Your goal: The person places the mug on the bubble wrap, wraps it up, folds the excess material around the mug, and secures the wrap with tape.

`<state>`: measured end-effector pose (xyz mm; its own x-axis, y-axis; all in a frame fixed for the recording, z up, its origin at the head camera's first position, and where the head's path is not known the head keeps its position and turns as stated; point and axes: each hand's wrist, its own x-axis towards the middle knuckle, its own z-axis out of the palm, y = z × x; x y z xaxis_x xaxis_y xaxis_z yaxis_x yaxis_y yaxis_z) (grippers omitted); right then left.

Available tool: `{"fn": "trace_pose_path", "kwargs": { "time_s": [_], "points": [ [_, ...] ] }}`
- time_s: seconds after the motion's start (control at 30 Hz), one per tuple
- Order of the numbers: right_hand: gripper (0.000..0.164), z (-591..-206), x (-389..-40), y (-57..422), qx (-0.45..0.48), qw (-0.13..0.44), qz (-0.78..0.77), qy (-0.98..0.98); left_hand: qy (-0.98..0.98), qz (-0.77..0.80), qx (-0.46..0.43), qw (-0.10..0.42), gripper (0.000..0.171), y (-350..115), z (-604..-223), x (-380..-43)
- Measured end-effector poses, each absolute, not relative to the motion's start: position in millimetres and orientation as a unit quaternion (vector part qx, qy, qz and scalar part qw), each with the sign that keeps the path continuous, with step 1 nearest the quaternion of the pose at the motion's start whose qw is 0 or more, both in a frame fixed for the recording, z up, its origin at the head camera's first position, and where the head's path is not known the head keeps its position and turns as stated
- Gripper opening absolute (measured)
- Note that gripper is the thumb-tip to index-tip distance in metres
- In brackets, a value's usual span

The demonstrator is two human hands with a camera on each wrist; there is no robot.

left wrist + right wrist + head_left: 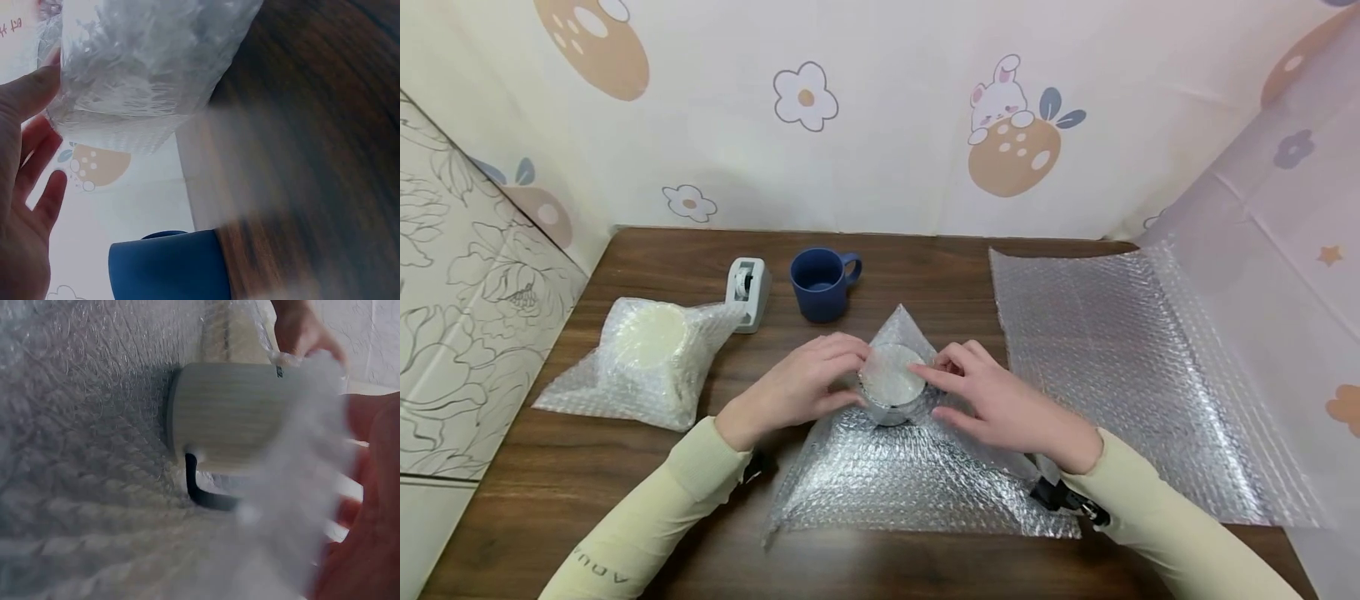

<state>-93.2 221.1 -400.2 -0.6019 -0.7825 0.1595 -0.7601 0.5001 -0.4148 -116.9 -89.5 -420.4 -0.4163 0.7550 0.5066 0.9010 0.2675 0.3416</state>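
Note:
A pale cylindrical mug [219,415] with a dark handle [209,499] stands on a sheet of bubble wrap [880,492]. One corner of the sheet is folded up over its round top [891,375]. My left hand [816,375] is at the mug's left side, thumb and fingers holding the wrap against the rim; part of its fingers hides behind the wrap [144,69] in the left wrist view. From the right, my right hand [992,400] reaches over the top, index finger straight on the wrap, thumb apart and lower. In the right wrist view a blurred wrap flap partly covers the mug.
A bubble-wrapped bundle [655,358] lies on the left of the wooden table [625,508]. Behind it stands a white tape dispenser [748,292], beside a blue mug [820,287]. Another bubble wrap sheet [1097,350] covers the right side, its edge rising against the wall covering.

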Motion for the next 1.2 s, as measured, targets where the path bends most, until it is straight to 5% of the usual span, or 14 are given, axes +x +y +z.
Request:
{"fn": "trace_pose_path", "kwargs": {
  "time_s": [0.23,0.5,0.8,1.2],
  "points": [
    [0.054,-393.4,-96.1,214.0,-0.442,0.048,-0.188,0.876,-0.813,-0.237,-0.527,0.074,0.056,-88.9,-415.4,-117.6],
    [0.047,-387.6,-97.3,209.2,-0.435,0.046,-0.169,0.883,-0.828,-0.149,-0.540,0.027,0.048,-87.2,-404.0,-118.2],
    [0.038,-388.6,-94.6,201.5,-0.444,-0.001,-0.118,0.888,-0.830,-0.077,-0.550,0.055,0.049,-79.4,-398.0,-112.3],
    [0.037,-390.8,-90.1,193.4,-0.462,-0.057,-0.049,0.884,-0.820,-0.115,-0.561,0.025,0.038,-72.4,-401.9,-115.5]
  ]
}}
